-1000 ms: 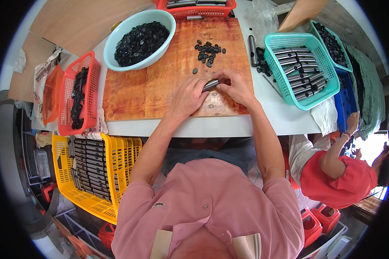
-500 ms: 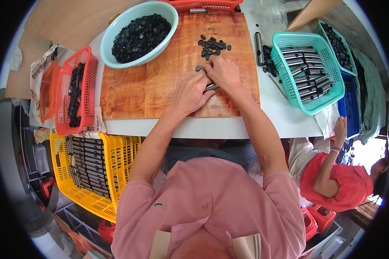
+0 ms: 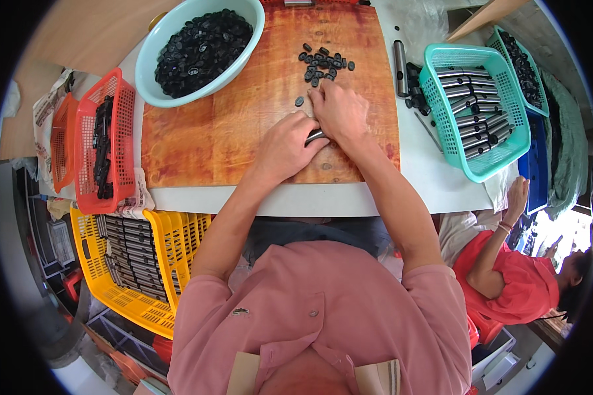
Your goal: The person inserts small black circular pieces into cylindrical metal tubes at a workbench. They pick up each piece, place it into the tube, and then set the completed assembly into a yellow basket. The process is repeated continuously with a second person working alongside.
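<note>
Left hand: my left hand point(image 3: 284, 146) is narrowed round a short metal rod point(image 3: 315, 136), most of it covered by my fingers, its right end poking out past the thumb.
Rod's place: low over the middle of the wooden board point(image 3: 204, 148), which lies on the white bench point(image 3: 277, 201); whether the rod touches the wood, I cannot tell.
Right hand: my right hand point(image 3: 341, 113) reaches past the rod, fingers bent and pointing down; they hide what is under them, so I cannot tell whether I hold a piece.
Black pieces: a loose cluster of black oval pieces point(image 3: 319, 64) lies just beyond my right fingertips, and 1 stray oval piece point(image 3: 299, 101) sits apart, just to their left.
Rod grip: I judge it best to pin the rod firmly, since a round bar could roll, and to leave its end bare.
Piece grip: a small flat oval is probably best pinched by its edges, 1 at a time, from the near side of the cluster.
Wrist: my right wrist passes close to the rod's end, so a slightly higher arm would avoid knocking it.
Basin: the pale blue basin point(image 3: 145, 85) holds many more ovals, left of the cluster.
</note>
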`<move>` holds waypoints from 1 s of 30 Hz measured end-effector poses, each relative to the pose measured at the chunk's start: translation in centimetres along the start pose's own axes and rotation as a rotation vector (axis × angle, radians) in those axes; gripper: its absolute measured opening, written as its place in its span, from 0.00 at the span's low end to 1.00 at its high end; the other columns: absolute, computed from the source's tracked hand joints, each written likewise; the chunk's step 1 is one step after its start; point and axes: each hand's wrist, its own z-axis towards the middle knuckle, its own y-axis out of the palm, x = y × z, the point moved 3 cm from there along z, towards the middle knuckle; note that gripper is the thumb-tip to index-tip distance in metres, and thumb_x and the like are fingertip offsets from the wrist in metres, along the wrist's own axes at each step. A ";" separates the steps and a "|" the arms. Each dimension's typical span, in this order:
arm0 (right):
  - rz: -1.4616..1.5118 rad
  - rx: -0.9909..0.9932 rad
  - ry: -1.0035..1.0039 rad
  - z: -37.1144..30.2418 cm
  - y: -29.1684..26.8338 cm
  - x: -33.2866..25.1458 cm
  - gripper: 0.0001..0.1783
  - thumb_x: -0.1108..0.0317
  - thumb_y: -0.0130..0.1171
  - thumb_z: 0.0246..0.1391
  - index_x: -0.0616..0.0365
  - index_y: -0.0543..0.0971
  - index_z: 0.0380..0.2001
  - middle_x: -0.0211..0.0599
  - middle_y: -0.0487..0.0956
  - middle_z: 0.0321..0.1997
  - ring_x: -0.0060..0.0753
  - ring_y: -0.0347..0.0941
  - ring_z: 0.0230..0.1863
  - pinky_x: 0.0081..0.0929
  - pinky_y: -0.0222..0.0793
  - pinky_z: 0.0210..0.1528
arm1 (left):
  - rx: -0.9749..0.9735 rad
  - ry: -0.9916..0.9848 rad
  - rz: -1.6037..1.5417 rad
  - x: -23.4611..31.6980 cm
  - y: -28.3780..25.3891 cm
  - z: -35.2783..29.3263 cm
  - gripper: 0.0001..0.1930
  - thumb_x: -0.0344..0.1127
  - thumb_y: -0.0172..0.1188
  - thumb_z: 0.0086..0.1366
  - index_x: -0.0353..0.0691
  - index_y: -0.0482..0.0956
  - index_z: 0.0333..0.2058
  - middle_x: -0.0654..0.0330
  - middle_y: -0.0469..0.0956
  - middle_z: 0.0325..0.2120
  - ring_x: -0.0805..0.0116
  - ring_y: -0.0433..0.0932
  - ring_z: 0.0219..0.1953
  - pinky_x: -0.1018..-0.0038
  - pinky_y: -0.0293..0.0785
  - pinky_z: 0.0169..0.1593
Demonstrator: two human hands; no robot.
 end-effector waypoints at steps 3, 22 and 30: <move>0.022 0.012 -0.004 -0.2 -0.2 -0.2 0.16 0.57 0.59 0.61 0.58 0.81 0.29 0.48 0.83 0.28 0.54 0.82 0.31 0.49 0.76 0.34 | -0.012 0.019 0.060 0.9 -0.3 0.1 0.13 0.37 0.73 0.57 0.34 0.80 0.33 0.52 0.76 0.31 0.48 0.78 0.34 0.59 0.75 0.38; 0.384 0.090 0.163 -0.1 -0.2 1.8 0.24 0.48 0.60 0.63 0.59 0.84 0.28 0.52 0.81 0.24 0.59 0.79 0.31 0.48 0.72 0.36 | 0.084 -0.024 0.087 1.1 0.6 -0.4 0.14 0.35 0.73 0.56 0.34 0.79 0.35 0.51 0.77 0.33 0.46 0.78 0.36 0.56 0.74 0.40; 0.245 0.003 0.187 0.2 -0.5 0.6 0.23 0.47 0.59 0.62 0.58 0.84 0.29 0.56 0.83 0.30 0.62 0.82 0.37 0.52 0.75 0.40 | -0.008 0.013 0.189 1.0 -0.1 0.6 0.14 0.38 0.73 0.56 0.33 0.81 0.34 0.48 0.77 0.31 0.44 0.78 0.35 0.55 0.74 0.39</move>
